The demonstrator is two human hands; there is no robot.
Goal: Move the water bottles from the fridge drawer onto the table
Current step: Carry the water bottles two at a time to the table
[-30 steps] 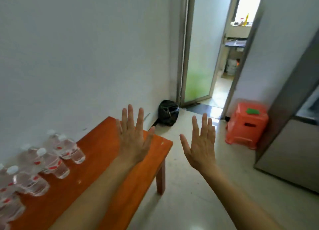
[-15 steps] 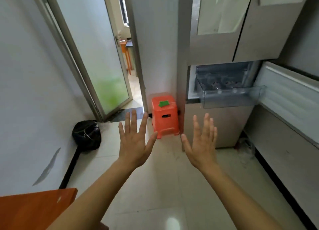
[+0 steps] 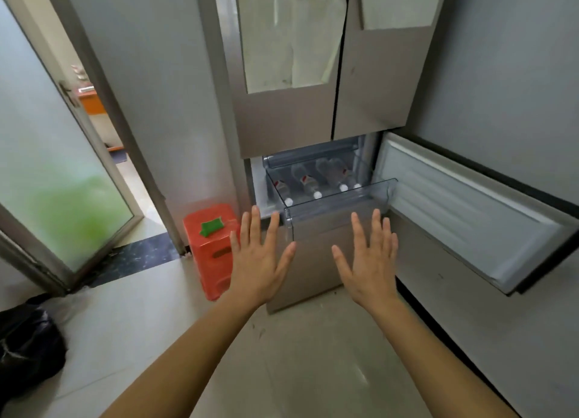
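Both the left hand point(image 3: 260, 261) and right hand point(image 3: 371, 259) spread flat, empty; water bottles point(image 3: 308, 182) lie on their sides in the clear fridge drawer point(image 3: 341, 198) just beyond the fingertips, likely light, thin-walled, possibly slick—best gripped mid-body.

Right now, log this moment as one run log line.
phase: reaching toward fridge drawer | left hand: open, empty | right hand: open, empty | water bottles: lying in open drawer
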